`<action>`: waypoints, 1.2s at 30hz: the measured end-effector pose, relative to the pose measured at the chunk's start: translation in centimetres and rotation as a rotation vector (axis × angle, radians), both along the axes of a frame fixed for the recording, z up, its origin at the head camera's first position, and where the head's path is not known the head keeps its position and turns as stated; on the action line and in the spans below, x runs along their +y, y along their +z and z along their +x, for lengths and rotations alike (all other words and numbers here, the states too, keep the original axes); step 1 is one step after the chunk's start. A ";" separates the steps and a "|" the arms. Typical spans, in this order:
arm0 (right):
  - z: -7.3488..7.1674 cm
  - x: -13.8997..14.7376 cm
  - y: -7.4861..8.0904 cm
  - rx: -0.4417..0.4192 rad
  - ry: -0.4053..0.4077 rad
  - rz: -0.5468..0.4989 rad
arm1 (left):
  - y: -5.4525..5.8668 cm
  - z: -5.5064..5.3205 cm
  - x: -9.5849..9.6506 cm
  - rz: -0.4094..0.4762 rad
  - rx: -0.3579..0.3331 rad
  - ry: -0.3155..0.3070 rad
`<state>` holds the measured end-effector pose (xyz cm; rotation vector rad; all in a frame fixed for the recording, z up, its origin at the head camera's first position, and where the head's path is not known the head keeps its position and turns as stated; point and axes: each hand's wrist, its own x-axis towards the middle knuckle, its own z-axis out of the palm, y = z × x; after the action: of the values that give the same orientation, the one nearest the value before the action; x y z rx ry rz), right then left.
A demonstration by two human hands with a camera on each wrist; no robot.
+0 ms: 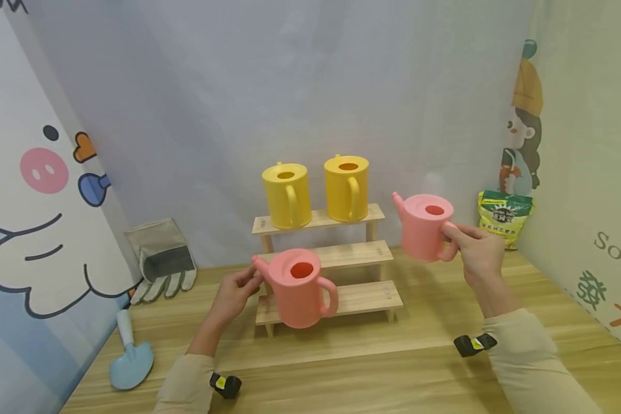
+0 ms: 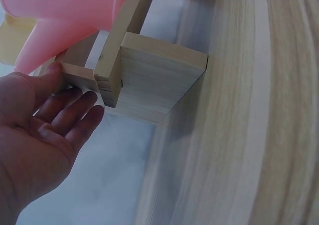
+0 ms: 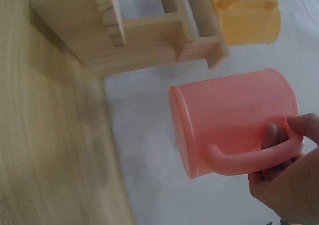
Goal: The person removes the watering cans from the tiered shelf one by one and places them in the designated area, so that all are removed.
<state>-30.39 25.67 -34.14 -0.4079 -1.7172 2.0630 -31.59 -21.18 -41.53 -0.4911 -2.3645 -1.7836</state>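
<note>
My left hand (image 1: 234, 296) is at the spout of a pink watering can (image 1: 297, 296), its thumb and fingers pinching near the tip. This can hangs in front of the lower steps of a wooden stepped stand (image 1: 359, 255), handle to the right. To the right of the stand, my right hand (image 1: 481, 253) grips the handle of a second pink watering can (image 1: 419, 233), held in the air with its spout to the left. The right wrist view shows fingers curled round that handle (image 3: 244, 161). Two yellow watering cans (image 1: 287, 201) (image 1: 345, 192) stand on the top step.
A work glove (image 1: 163, 253) leans on the back wall at the left, with a light-blue hand trowel (image 1: 131, 363) in front of it. A green and yellow bag (image 1: 504, 217) stands in the back right corner. Printed curtains border the wood-grain table (image 1: 341, 385).
</note>
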 end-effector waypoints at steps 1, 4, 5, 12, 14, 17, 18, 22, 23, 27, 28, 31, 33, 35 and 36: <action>-0.2 -0.1 -0.4 -0.017 0.000 0.017 | 0.0 0.0 0.0 -0.001 0.001 0.003; -1.0 -0.5 -1.4 -0.035 0.001 0.059 | -0.1 0.1 0.1 0.002 -0.008 0.012; -1.2 -0.5 -1.7 -0.041 0.003 0.078 | -0.1 0.1 0.2 0.003 -0.013 0.016; -2.6 -1.2 -3.6 -0.030 -0.021 0.159 | -0.1 0.0 0.4 0.009 -0.012 0.015; -3.1 -1.4 -4.0 -0.016 -0.013 0.118 | -0.1 0.0 0.4 0.013 -0.011 0.016; -3.7 -1.6 -4.6 -0.009 0.008 0.044 | 0.0 0.0 0.4 0.014 -0.009 0.023; -3.9 -1.7 -4.8 -0.016 0.012 0.032 | 0.0 0.0 0.3 0.013 -0.009 0.026; -4.3 -1.8 -5.3 -0.088 0.030 0.051 | 0.1 0.0 0.3 0.015 -0.017 0.036; -4.4 -1.8 -5.5 -0.105 0.036 0.065 | 0.1 0.1 0.3 0.017 -0.020 0.039; -4.8 -2.0 -5.9 -0.154 0.047 0.115 | 0.0 0.1 0.3 0.017 -0.027 0.041; -4.8 -2.0 -6.0 -0.160 0.048 0.121 | 0.0 0.1 0.3 0.015 -0.026 0.041; -5.0 -2.2 -6.2 -0.167 0.048 0.148 | 0.0 0.2 0.2 0.013 -0.024 0.037; -5.0 -2.4 -6.2 -0.168 0.057 0.176 | 0.1 0.2 0.2 0.013 -0.021 0.038; -5.0 -2.4 -6.2 -0.166 0.069 0.213 | 0.1 0.2 0.2 0.012 -0.019 0.036; -5.0 -2.4 -6.2 -0.165 0.077 0.235 | 0.1 0.1 0.2 0.014 -0.021 0.037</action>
<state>-35.37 23.27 -40.36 -0.4536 -2.0751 1.8938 -31.46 -21.01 -41.46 -0.4258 -2.3573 -1.7962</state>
